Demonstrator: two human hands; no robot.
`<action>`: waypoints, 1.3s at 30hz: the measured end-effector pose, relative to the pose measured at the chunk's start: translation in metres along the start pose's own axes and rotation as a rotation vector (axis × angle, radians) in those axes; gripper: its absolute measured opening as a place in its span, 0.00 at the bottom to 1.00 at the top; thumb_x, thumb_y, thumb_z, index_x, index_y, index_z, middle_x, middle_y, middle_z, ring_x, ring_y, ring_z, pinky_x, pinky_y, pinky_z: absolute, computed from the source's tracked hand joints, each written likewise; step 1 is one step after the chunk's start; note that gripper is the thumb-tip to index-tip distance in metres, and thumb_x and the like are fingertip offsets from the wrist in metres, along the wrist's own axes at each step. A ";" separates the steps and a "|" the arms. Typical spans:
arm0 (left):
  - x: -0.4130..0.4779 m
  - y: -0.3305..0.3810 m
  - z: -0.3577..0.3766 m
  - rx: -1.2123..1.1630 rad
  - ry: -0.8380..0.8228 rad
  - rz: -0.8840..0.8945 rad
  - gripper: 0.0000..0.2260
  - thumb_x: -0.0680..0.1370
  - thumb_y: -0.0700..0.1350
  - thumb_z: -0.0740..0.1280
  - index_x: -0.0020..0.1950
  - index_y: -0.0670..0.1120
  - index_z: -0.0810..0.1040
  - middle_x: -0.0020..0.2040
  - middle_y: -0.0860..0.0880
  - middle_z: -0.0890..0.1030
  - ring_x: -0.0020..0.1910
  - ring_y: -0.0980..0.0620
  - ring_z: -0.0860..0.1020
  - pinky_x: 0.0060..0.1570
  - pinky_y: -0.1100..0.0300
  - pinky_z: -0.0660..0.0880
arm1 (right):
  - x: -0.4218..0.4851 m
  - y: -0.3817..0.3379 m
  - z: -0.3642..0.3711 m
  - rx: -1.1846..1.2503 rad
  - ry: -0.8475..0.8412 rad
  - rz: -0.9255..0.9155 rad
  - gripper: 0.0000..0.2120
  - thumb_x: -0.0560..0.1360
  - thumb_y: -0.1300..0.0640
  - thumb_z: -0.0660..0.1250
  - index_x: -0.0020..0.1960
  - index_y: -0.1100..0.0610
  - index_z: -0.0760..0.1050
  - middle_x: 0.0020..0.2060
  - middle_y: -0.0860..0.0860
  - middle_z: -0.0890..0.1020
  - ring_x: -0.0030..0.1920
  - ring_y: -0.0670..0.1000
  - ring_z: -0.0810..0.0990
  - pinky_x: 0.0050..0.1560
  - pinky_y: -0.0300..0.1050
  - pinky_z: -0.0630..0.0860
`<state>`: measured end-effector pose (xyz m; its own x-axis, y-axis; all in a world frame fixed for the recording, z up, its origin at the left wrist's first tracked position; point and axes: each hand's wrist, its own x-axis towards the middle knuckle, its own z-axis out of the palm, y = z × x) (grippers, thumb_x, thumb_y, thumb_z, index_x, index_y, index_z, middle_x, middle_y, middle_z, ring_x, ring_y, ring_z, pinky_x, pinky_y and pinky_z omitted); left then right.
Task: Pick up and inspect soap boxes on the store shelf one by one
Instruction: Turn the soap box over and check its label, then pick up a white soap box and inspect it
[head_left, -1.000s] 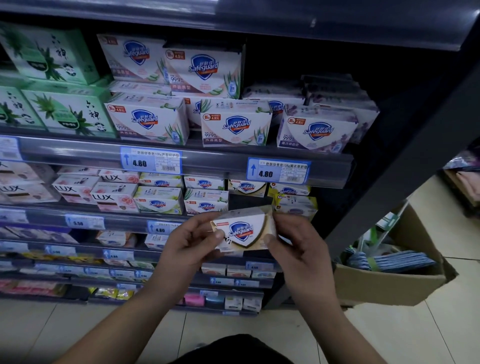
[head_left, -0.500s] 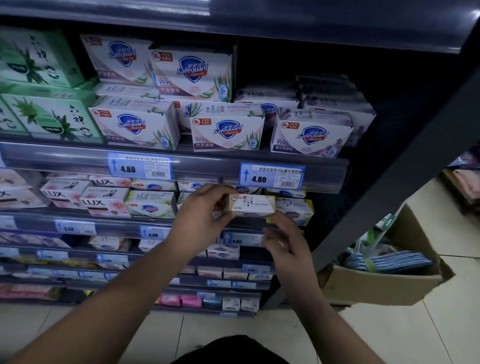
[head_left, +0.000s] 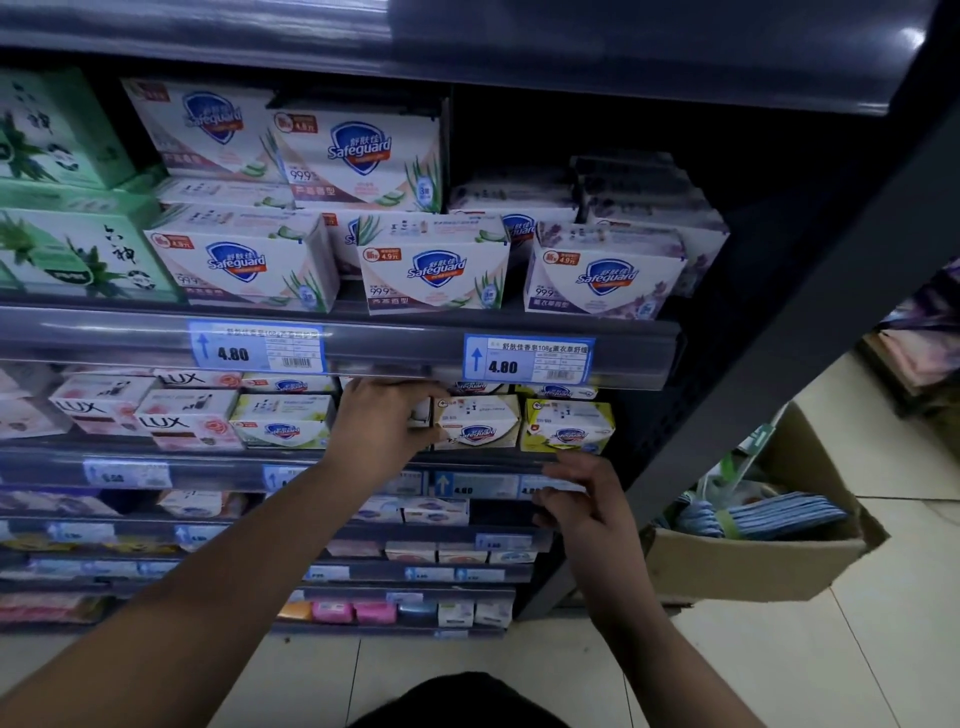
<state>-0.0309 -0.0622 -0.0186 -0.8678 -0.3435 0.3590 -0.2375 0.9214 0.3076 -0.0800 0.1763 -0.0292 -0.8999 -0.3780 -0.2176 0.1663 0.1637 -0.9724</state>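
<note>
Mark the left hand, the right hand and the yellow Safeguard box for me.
left hand (head_left: 384, 426), head view, on the back of the hand.
right hand (head_left: 582, 504), head view, on the knuckles.
yellow Safeguard box (head_left: 569, 435), head view, on the front face at the logo.

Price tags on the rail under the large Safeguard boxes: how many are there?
2. The left tag sits under the aloe Safeguard box, the right tag under the lavender box. None seems hidden.

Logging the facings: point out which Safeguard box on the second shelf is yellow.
The yellow Safeguard box at the row's right end, below the right price tag; the beige box and green-white box lie left of it.
</note>
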 end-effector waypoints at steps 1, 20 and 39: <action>0.000 -0.002 0.001 -0.007 -0.006 0.014 0.21 0.63 0.52 0.83 0.55 0.54 0.86 0.40 0.52 0.88 0.35 0.48 0.84 0.43 0.55 0.77 | 0.001 0.000 0.000 0.000 -0.004 -0.004 0.12 0.79 0.66 0.66 0.59 0.54 0.75 0.54 0.48 0.81 0.51 0.52 0.83 0.50 0.46 0.82; -0.034 -0.072 -0.035 -0.006 -0.086 -0.016 0.22 0.74 0.49 0.77 0.67 0.48 0.79 0.51 0.45 0.85 0.53 0.40 0.81 0.61 0.46 0.75 | -0.003 -0.012 0.043 -0.206 -0.103 -0.204 0.10 0.79 0.66 0.65 0.52 0.51 0.76 0.50 0.48 0.81 0.50 0.51 0.82 0.51 0.56 0.81; -0.121 -0.049 -0.088 -1.346 -0.031 -0.510 0.20 0.70 0.43 0.75 0.61 0.49 0.80 0.55 0.49 0.86 0.50 0.45 0.86 0.40 0.56 0.83 | -0.048 -0.035 0.116 0.129 -0.180 -0.063 0.06 0.78 0.60 0.70 0.54 0.58 0.75 0.48 0.52 0.87 0.52 0.52 0.87 0.46 0.50 0.85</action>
<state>0.1245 -0.0816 0.0000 -0.8287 -0.5569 -0.0554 0.0505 -0.1731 0.9836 0.0043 0.0829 0.0058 -0.8255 -0.5422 -0.1566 0.1727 0.0215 -0.9847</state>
